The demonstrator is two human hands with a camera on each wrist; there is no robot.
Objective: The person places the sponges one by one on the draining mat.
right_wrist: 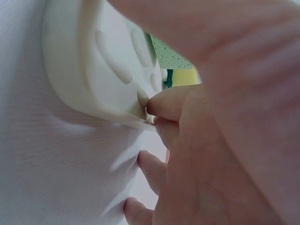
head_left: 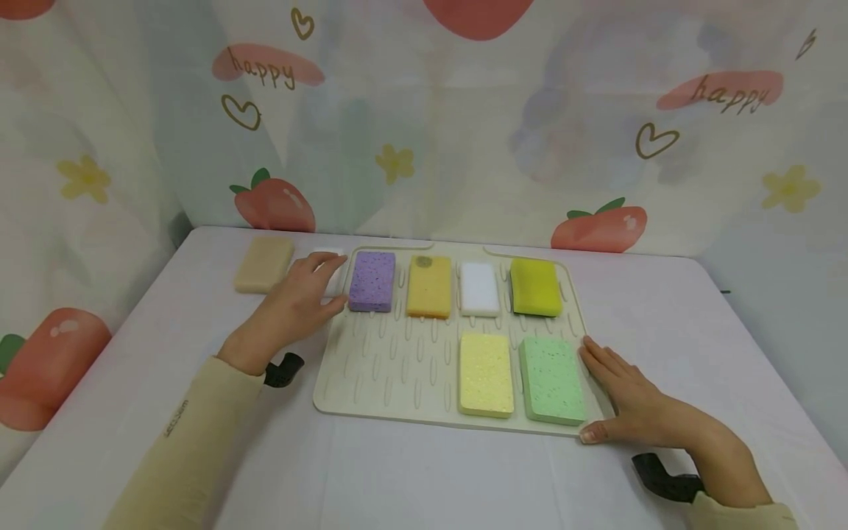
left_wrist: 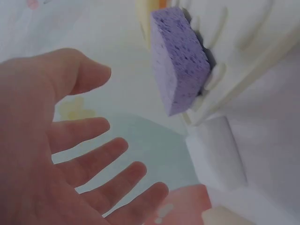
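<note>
My left hand [head_left: 298, 298] hovers by the left edge of a cream ridged mat [head_left: 380, 386], fingers spread and nothing in its grasp. Close to its fingertips sits a purple sponge [head_left: 372, 281], also seen in the left wrist view. A white block [left_wrist: 215, 154] lies just off the mat, partly hidden by this hand in the head view. At the mat's right edge rests my right hand [head_left: 639, 405], fingers extended along the rim and thumb near the front corner. Beside it on the mat is a light green sponge [head_left: 552, 380].
A beige block [head_left: 263, 265] lies on the white-covered table at the back left. On the mat are also a yellow-orange sponge [head_left: 429, 291], a white sponge [head_left: 480, 289], a bright yellow-green sponge [head_left: 535, 286] and a pale yellow sponge [head_left: 486, 374]. Patterned cloth [head_left: 457, 147] hangs behind.
</note>
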